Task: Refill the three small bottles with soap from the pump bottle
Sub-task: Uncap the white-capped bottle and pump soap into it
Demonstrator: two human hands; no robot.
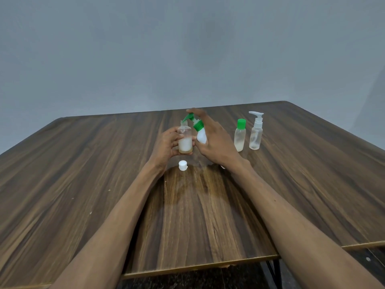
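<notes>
Together, my hands work above a wooden table (pixel 104 174): my left hand (pixel 166 147) wraps around an open small bottle (pixel 185 137), partly filled with white soap. My right hand (pixel 216 140) clasps the tilted pump bottle (pixel 201 132), forefinger on its green pump, nozzle at the small bottle's mouth. A white cap (pixel 183 165) lies just below my left hand.
</notes>
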